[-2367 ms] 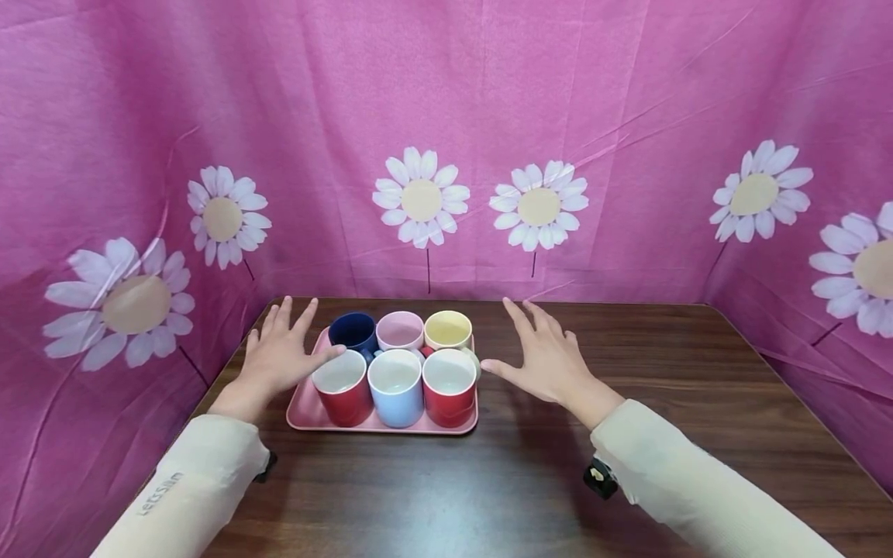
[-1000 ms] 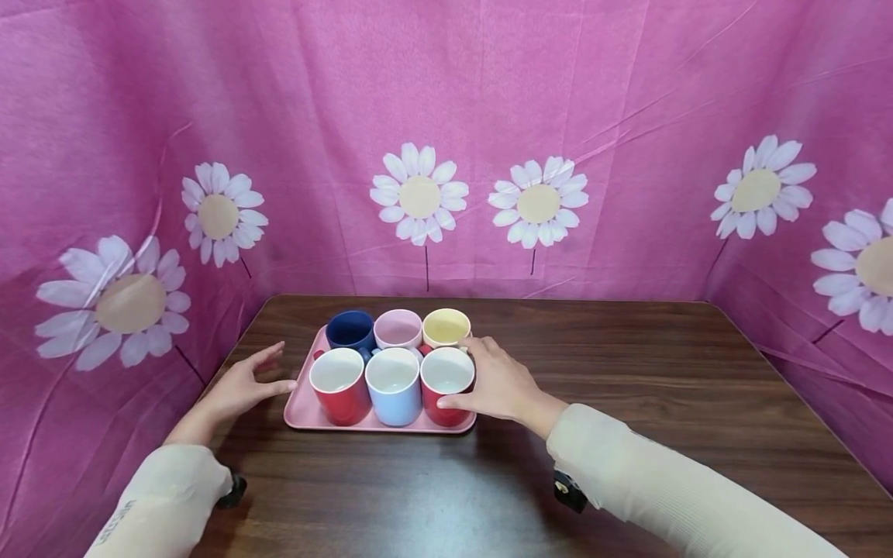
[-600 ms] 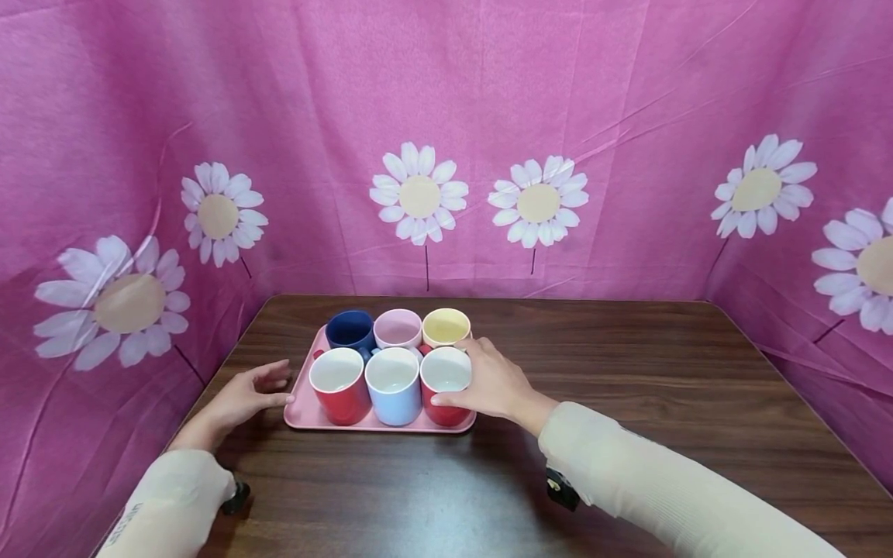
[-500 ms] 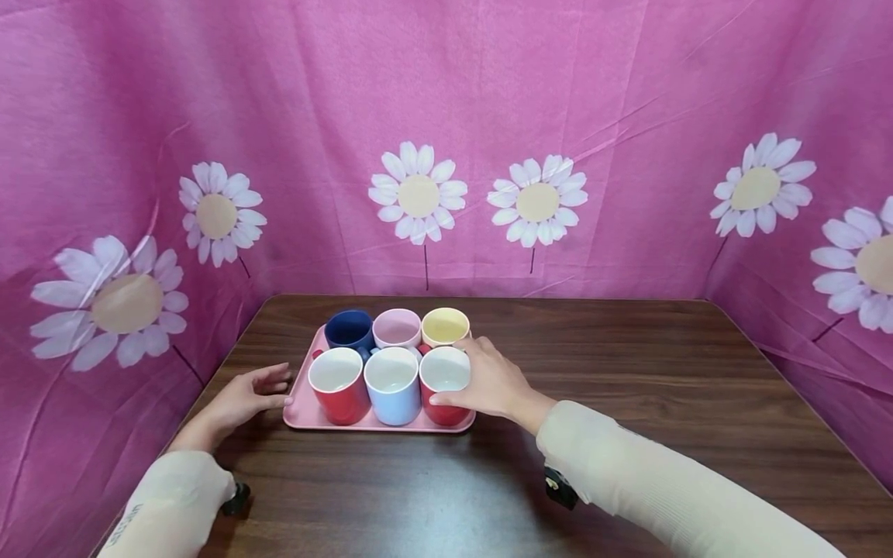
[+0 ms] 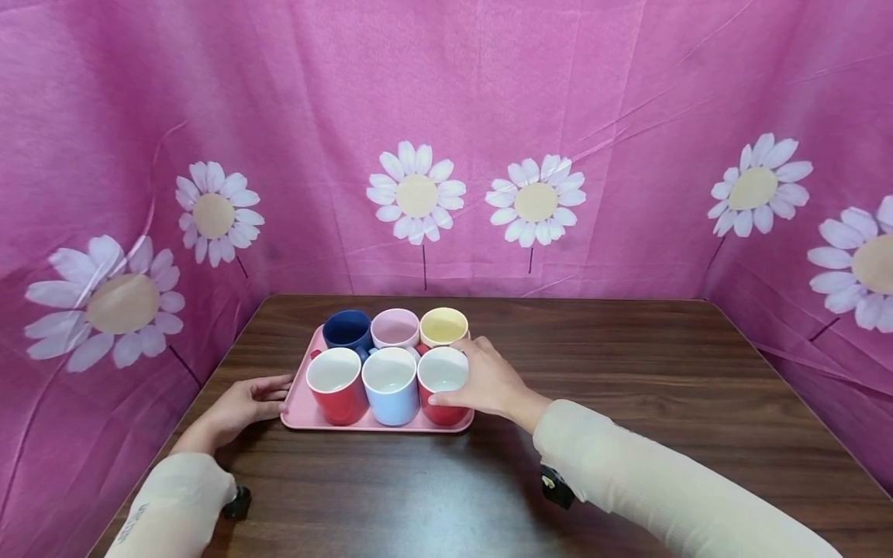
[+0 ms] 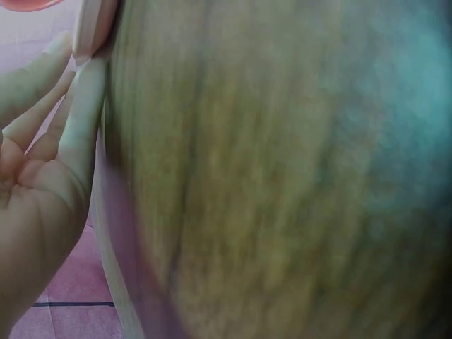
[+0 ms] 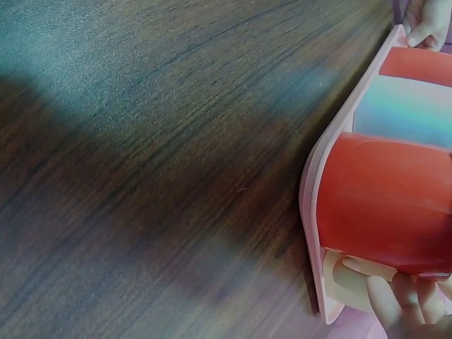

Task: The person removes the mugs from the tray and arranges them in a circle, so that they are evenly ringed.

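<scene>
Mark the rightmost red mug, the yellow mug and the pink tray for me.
Rightmost red mug point(image 5: 446, 415), head view: front outer wall.
Yellow mug point(image 5: 444, 326), head view: inside surface.
Pink tray point(image 5: 301, 406), head view: bare left part.

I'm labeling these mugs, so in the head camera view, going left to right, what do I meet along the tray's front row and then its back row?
Front row: left red mug, light blue mug, right red mug. Back row: dark blue mug, pink mug, yellow mug.
</scene>
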`<state>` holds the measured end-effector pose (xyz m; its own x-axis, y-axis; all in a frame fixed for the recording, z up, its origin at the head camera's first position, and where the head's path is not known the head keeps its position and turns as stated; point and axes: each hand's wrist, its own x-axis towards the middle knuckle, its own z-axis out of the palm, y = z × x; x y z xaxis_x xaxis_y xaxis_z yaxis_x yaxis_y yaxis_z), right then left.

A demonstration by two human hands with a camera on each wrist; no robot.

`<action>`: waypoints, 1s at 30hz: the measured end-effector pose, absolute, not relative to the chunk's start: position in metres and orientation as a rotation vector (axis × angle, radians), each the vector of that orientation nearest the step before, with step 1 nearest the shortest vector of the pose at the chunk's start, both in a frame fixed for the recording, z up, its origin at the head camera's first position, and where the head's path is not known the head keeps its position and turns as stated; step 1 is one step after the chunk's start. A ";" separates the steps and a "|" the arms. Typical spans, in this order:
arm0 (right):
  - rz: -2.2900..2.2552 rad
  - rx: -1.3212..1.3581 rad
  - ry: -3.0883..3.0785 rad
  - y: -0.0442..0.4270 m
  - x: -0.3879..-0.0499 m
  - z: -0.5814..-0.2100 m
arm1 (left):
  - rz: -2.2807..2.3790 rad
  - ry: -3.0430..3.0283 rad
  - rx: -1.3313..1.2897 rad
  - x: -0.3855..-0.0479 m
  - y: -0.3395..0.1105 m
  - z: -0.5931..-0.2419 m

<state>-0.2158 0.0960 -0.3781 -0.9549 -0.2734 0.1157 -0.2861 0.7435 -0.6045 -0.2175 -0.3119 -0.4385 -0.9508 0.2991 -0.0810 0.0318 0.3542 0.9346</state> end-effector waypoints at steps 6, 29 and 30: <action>1.069 0.452 -2.880 0.094 -0.217 -0.378 | 1.661 2.333 0.250 -0.218 -0.312 -0.439; 1.087 0.577 -2.856 0.112 -0.223 -0.358 | 1.618 2.333 0.193 -0.221 -0.310 -0.440; 1.082 0.591 -2.858 0.114 -0.223 -0.356 | 1.617 2.334 0.197 -0.221 -0.311 -0.440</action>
